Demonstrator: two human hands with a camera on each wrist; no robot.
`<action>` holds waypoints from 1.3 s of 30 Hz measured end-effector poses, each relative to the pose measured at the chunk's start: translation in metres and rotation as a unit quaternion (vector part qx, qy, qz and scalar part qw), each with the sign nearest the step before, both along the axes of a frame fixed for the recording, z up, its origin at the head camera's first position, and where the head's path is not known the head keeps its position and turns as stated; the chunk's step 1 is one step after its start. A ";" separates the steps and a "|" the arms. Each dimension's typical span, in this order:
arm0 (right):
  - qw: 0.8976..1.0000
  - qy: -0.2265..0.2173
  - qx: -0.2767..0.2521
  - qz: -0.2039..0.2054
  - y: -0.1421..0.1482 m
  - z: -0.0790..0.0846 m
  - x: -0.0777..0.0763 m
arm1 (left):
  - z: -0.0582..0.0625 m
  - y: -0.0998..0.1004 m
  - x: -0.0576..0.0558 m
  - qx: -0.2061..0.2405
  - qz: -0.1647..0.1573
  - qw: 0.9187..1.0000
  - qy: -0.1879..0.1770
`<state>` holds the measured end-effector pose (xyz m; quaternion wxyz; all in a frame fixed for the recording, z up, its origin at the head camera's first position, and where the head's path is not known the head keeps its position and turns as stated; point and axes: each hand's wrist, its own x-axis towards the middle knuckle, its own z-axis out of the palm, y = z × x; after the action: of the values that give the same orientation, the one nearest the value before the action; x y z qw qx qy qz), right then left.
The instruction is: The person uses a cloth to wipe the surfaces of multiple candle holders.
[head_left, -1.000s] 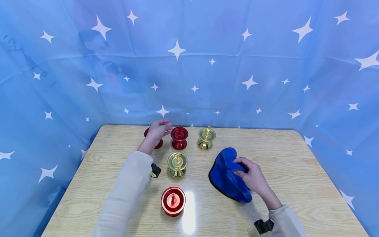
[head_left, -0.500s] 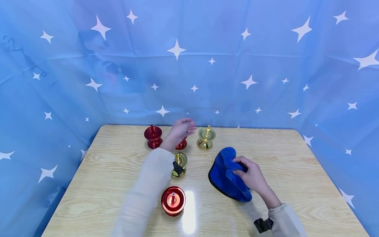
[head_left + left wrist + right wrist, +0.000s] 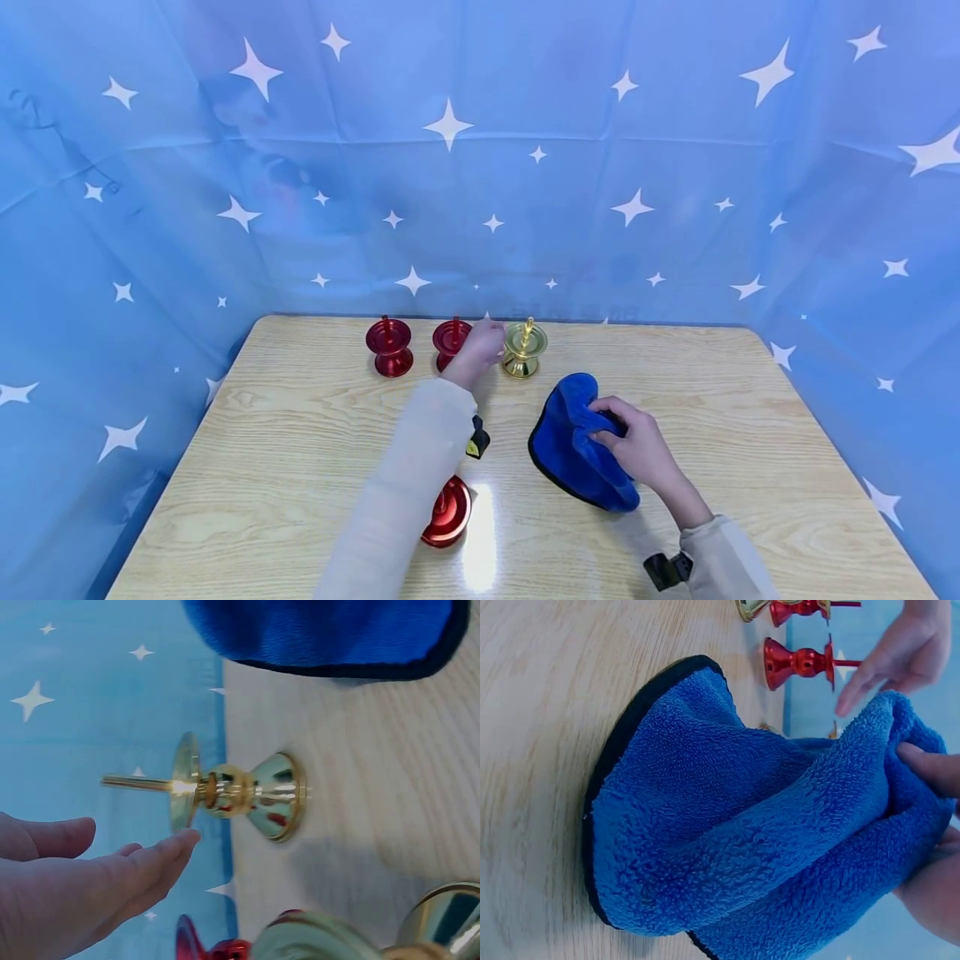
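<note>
In the head view, I hold a blue cloth with my right hand, thumb and fingers pinched on its gathered top, on the right half of a wood-grain table; my left hand, with nothing seen in its grip, partly covers a red candle holder just beside a gold candle holder near the far edge. The cloth's longer run goes from far left to near right, its dark-trimmed edge facing left and toward me; the gold candle holder stands upright, long axis vertical, spike up. In the left wrist view, my fingers lie nearly straight, thumb apart, tips at the rim of the holder's dish; whether they touch, I cannot tell. The scene is turned sideways here, so the spike points left. Bright and polished, the holder should feel rigid, slick and fairly light, apt to tip if knocked at the dish; the waist below it looks the surest hold. In the right wrist view, the plush cloth sags in thick folds slanting from its trimmed edge toward my thumb; I judge it soft, light and unlikely to slip, best held where I pinch it.
</note>
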<state>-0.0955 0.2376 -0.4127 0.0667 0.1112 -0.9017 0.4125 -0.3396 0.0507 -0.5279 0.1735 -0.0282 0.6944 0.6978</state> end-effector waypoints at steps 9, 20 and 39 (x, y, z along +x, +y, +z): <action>1.000 -0.007 -0.012 0.008 0.001 -0.001 0.000 | -0.054 0.003 -0.023 0.057 -0.023 0.995 -0.073; 1.000 -0.017 -0.012 0.006 0.002 0.000 0.000 | -0.017 0.004 0.016 0.090 0.008 0.991 -0.101; 1.000 0.015 0.005 -0.013 0.009 0.011 -0.006 | 0.190 -0.022 0.121 0.035 -0.112 0.992 -0.043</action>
<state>-0.1019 0.2464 -0.4014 0.0845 0.1063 -0.9042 0.4051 -0.2189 0.0287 -0.3382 0.2814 0.0258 0.6599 0.6962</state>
